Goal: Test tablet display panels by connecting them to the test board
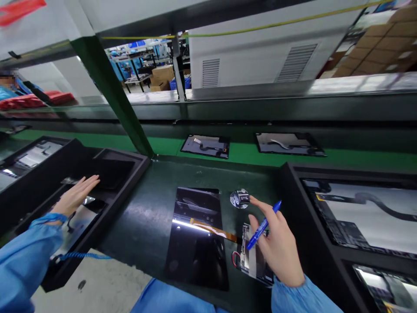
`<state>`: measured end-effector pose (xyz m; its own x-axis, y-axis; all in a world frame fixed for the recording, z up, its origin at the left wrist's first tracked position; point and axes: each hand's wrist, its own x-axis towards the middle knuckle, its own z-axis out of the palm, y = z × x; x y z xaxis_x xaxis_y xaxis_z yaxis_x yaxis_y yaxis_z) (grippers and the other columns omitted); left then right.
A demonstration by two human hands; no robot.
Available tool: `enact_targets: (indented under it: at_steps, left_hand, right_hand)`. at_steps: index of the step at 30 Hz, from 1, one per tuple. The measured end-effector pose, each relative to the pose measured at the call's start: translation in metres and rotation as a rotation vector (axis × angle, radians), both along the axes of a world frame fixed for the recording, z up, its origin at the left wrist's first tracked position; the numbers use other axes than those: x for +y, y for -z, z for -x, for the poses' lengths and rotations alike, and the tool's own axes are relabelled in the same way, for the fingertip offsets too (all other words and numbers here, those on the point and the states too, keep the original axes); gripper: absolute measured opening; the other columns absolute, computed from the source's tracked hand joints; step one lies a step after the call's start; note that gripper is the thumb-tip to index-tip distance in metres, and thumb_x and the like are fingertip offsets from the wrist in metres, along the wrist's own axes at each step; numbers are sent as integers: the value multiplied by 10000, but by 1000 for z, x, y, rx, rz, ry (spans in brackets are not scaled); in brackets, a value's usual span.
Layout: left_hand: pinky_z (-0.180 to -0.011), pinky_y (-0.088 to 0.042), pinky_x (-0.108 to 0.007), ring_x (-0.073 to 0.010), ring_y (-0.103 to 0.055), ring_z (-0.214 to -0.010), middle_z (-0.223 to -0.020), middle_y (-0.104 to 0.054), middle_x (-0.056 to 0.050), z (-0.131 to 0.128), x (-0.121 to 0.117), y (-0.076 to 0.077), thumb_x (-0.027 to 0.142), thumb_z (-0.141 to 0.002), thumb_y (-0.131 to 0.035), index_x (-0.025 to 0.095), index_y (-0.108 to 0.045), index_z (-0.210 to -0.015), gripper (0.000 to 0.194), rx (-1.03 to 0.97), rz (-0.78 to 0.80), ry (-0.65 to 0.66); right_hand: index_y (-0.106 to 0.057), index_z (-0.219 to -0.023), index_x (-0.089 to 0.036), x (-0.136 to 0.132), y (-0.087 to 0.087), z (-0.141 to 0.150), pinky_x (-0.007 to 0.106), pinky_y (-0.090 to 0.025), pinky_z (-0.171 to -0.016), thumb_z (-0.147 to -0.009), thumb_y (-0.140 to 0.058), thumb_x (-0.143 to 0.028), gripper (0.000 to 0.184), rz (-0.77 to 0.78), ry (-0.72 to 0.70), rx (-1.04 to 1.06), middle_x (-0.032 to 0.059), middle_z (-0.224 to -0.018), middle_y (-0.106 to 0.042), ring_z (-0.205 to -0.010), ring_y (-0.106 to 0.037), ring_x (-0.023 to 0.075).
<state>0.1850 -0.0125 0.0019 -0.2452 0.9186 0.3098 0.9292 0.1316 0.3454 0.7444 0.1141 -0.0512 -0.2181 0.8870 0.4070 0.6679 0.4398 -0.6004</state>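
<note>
While the left hand [76, 195] lies flat and open over a black tray [124, 158], the right hand [276, 245] pinches a blue pen [263, 226]. The right grip is closed on the pen, and the pen's tip points down and to the left, just above a small circuit board [252, 256]. The right arm comes up from the bottom of the view in a blue sleeve [302, 298], and the hand is tilted, with the first finger reaching out. The left arm stretches in from the lower left in a second blue sleeve [26, 265]. Its palm faces down and its fingers are a little apart, but it is hard to tell if they touch the tray. A curly blue cord [84, 256] runs out from under that sleeve.

Just left of the right grip, a shiny dark screen panel [195, 234] lies flat on the green bench [143, 208]. An orange ribbon [213, 229] goes from it to the small board. A round silver counter [240, 199] sits just past the first finger. To the right of the right grip, a big panel [361, 213] lies in a second black tray [293, 174]. Far past the grip, a dark panel [205, 146] and one more dark panel [289, 143] rest on a green shelf [163, 145].
</note>
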Motion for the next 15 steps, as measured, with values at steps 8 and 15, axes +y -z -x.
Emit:
enact_targets:
  at_steps: [8, 15]
  left_hand:
    - [-1172, -362, -514, -309, -573, -1286, -1296, -675, -51, 33, 13, -11, 413, -750, -500, 242, -644, -1003, 338, -14, 178, -44]
    - [-1040, -506, -455, -318, -642, -1162, -1255, -689, -87, -101, 49, -63, 483, -826, -644, 260, -703, -1147, 395, -202, 182, 193]
  right_hand:
    - [-523, -1351, -306, -2, 3, -1, 438, -537, -996, -1015, -476, -354, 342, 19, -18, 24, 60, -1341, -608, -1209, -611, 260]
    - [-596, -1209, -288, -16, -13, 16, 399, -555, -946, -989, -571, -391, 245, 282, -199, 392, 70, -1170, -687, -1077, -677, 242]
